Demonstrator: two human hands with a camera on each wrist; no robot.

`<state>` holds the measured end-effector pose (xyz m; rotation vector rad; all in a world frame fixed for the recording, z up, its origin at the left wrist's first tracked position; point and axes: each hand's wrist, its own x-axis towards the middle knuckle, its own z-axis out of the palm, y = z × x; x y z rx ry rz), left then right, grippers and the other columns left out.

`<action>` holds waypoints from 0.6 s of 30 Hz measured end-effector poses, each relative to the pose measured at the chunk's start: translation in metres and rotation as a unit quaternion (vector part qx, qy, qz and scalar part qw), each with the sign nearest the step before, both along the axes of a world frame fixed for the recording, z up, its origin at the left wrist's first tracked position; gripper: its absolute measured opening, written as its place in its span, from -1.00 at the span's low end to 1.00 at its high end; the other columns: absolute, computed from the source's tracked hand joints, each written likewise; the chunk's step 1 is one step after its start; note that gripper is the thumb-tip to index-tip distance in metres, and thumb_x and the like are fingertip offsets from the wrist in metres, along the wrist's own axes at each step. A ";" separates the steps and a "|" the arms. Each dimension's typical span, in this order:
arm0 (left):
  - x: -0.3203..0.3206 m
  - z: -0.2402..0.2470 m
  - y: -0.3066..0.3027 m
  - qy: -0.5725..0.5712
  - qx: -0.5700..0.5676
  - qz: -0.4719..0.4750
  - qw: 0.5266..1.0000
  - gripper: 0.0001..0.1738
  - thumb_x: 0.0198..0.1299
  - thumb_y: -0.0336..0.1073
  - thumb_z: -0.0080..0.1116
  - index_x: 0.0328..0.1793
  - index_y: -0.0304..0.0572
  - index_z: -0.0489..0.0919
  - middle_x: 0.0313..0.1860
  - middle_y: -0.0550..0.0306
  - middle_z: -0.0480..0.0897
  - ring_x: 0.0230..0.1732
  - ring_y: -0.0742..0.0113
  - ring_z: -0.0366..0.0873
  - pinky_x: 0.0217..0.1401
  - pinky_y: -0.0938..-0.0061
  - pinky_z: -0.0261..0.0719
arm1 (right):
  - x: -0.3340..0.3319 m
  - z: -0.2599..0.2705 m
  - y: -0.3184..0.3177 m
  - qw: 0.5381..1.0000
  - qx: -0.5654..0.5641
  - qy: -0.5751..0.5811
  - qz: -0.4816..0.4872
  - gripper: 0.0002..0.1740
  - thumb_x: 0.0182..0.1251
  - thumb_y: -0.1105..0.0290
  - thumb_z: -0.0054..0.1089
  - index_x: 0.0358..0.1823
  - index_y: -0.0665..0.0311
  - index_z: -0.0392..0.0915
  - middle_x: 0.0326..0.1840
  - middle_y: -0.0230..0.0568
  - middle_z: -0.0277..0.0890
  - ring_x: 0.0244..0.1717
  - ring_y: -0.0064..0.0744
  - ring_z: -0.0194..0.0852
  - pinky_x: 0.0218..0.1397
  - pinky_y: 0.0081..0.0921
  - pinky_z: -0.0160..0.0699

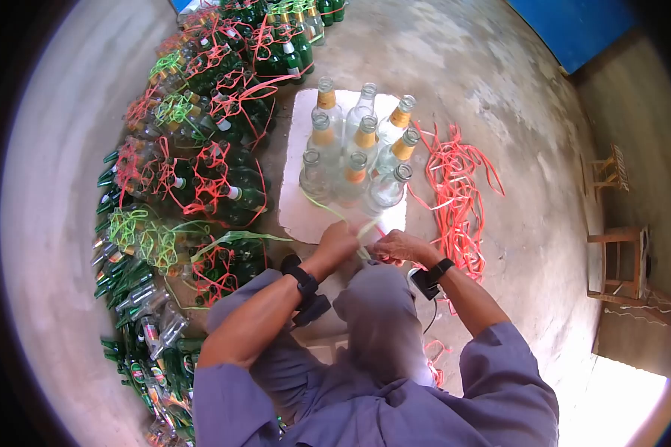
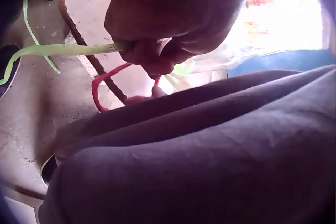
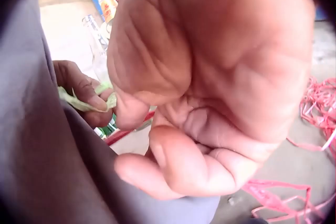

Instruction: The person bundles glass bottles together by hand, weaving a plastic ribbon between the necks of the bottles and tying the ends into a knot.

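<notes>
Several clear glass bottles [image 1: 354, 175], some with yellow neck labels, stand grouped upright on a white board [image 1: 297, 216] before the person. My left hand [image 1: 337, 244] is at the board's near edge and pinches a light green plastic strip [image 2: 68, 50], whose loose end trails out to the side. Close beside it is my right hand [image 1: 402, 246], fingers curled and thumb against them, at a red plastic strip [image 2: 96, 90]. In the right wrist view the green strip also reaches that thumb. Above the knee, the two hands nearly meet; the fingers partly hide the strips where they cross.
A tangled heap of red strips [image 1: 455, 201] lies on the floor right of the board. Bundles of green and clear bottles [image 1: 231, 186], netted in red and green strips, crowd the left. Loose bottles [image 1: 153, 328] lie nearer. A wooden stool [image 1: 620, 237] stands far right.
</notes>
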<state>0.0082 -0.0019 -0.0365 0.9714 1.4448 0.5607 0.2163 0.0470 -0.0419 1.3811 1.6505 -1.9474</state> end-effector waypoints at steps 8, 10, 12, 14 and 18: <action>-0.003 -0.007 0.002 -0.055 -0.022 0.010 0.998 -0.81 0.06 -0.46 0.21 -0.16 -0.26 0.54 -0.47 0.24 0.53 -0.59 0.46 0.44 -0.56 0.54 0.36 | 0.070 0.021 -0.010 0.982 0.167 0.035 -0.076 -0.62 0.35 0.17 0.30 -0.14 0.42 0.74 -0.48 -0.26 0.61 -0.44 -0.52 0.56 -0.36 -0.47 0.56; -0.002 -0.003 0.001 -0.044 -0.023 0.004 0.999 -0.82 0.07 -0.45 0.21 -0.17 -0.25 0.54 -0.48 0.25 0.52 -0.60 0.47 0.43 -0.57 0.54 0.34 | 0.094 0.022 -0.005 0.959 0.234 0.000 -0.160 -0.66 0.30 0.24 0.28 -0.20 0.44 0.74 -0.51 -0.22 0.62 -0.45 -0.53 0.55 -0.35 -0.42 0.56; -0.004 -0.003 0.001 -0.032 -0.023 -0.001 0.999 -0.83 0.09 -0.45 0.21 -0.18 -0.24 0.54 -0.49 0.26 0.51 -0.60 0.48 0.42 -0.58 0.55 0.32 | 0.134 0.003 0.007 0.923 0.315 -0.066 -0.211 -0.70 0.30 0.27 0.24 -0.28 0.42 0.73 -0.63 -0.24 0.56 -0.53 -0.55 0.52 -0.41 -0.44 0.52; -0.006 -0.010 0.000 -0.016 -0.009 -0.016 1.000 -0.84 0.11 -0.44 0.22 -0.18 -0.23 0.54 -0.48 0.25 0.52 -0.61 0.50 0.41 -0.60 0.55 0.29 | 0.178 -0.003 0.017 0.863 0.403 -0.149 -0.265 -0.71 0.29 0.28 0.19 -0.36 0.39 0.72 -0.71 -0.24 0.52 -0.61 -0.51 0.52 -0.47 -0.43 0.51; -0.006 -0.009 -0.001 -0.027 -0.015 -0.009 0.999 -0.85 0.12 -0.44 0.21 -0.17 -0.23 0.54 -0.49 0.26 0.52 -0.61 0.50 0.40 -0.60 0.55 0.30 | 0.282 -0.013 0.023 0.778 0.370 -0.232 -0.451 -0.73 0.30 0.31 0.16 -0.36 0.40 0.68 -0.61 -0.20 0.56 -0.60 -0.43 0.59 -0.56 -0.44 0.53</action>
